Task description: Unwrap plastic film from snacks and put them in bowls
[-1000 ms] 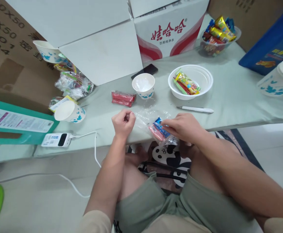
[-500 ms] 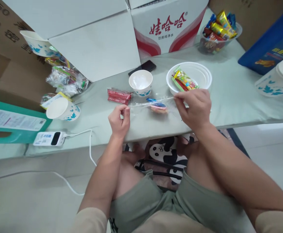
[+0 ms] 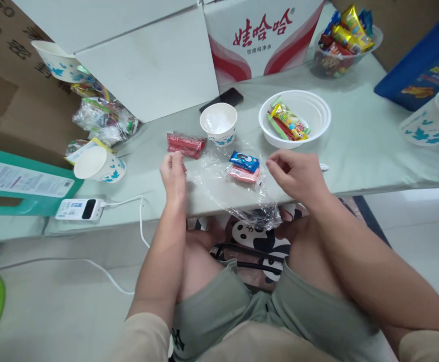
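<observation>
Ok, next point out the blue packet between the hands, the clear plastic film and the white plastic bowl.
Blue packet (image 3: 244, 161): head view, middle of its printed face.
Clear plastic film (image 3: 266, 217): head view, its crumpled lower end.
White plastic bowl (image 3: 319, 114): head view, bare inner wall, right side.

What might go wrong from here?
The clear plastic hangs over the edge of the table, so it might slip down and drag the blue packet and pink packet with it. The paper cup stands close to the plastic's far side, so a tug from the left hand might tip it.
</observation>
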{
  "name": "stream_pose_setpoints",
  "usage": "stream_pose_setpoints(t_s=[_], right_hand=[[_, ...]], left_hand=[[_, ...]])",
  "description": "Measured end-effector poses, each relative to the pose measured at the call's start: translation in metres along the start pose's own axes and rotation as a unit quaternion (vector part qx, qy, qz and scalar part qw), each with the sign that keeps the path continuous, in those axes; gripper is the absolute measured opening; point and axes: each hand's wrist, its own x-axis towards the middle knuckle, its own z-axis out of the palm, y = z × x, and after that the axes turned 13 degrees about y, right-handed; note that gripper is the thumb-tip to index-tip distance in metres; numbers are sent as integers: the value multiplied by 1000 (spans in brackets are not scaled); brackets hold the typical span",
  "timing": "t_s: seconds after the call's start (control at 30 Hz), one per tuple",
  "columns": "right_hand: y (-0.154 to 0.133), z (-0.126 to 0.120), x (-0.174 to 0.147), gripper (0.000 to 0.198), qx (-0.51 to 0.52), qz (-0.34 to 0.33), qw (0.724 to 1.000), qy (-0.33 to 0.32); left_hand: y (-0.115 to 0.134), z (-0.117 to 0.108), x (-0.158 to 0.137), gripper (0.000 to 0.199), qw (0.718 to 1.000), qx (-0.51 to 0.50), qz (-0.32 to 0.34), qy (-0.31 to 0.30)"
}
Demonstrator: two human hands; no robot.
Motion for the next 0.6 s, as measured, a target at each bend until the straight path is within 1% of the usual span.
stream_pose_setpoints(t_s=[0.03,0.07,0.13,0.17,0.2,0.27,0.3,0.37,0.4,0.43,0.5,0.53,0.57,0.6], right_hand=[[-1,8,3,17,-21,-6,999,40],[-3,18,7,18,-34,-26,998,43],[-6,36,12,30,-55,-86,994,-25],[-7,44,13,38,-77,-105,990,-59],[-7,50,14,45,-105,-109,985,-84],[-4,57,13,60,-157,-81,978,-111],[-2,58,13,66,-172,-61,976,-121],[2,57,12,74,-178,-31,974,-139],[3,55,11,76,-171,-25,975,-143],[4,53,11,77,-160,-22,976,-142],[4,49,11,76,-116,-8,984,-134],[4,48,11,75,-82,10,988,-129],[4,47,11,72,-43,35,991,-122],[4,47,11,68,2,66,991,-115]], left_hand=[[1,0,2,43,996,64,-30,-45],[1,0,2,47,986,130,-48,-95],[4,1,-3,55,956,221,-64,-185],[5,3,-7,57,943,237,-75,-222],[7,4,-11,56,933,232,-91,-258],[10,9,-21,45,919,173,-134,-329],[12,10,-25,38,915,128,-156,-349],[17,13,-29,24,910,12,-217,-353],[21,13,-30,20,901,-52,-256,-347],[24,13,-29,17,884,-115,-297,-344],[29,12,-27,14,832,-220,-366,-354],[31,10,-26,12,807,-257,-388,-364],[33,9,-24,10,788,-284,-403,-369],[34,8,-23,7,774,-303,-413,-372]])
